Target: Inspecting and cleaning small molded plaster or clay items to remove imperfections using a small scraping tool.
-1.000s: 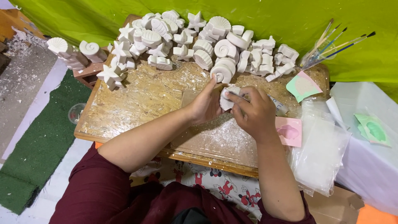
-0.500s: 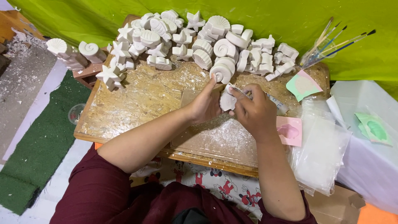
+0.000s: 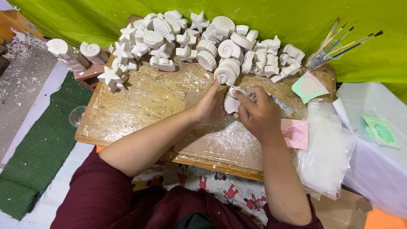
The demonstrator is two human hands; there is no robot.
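White plaster cast (image 3: 231,103) pinched in left hand (image 3: 210,108) above the dusty wooden surface (image 3: 140,101), right hand (image 3: 258,113) closed on a thin scraping tool (image 3: 241,91), apparently trimming an edge; next stroke needs light, steady pressure.

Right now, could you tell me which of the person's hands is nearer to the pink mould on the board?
Right. The right hand is just left of the pink mould; the left hand lies farther left, beyond it.
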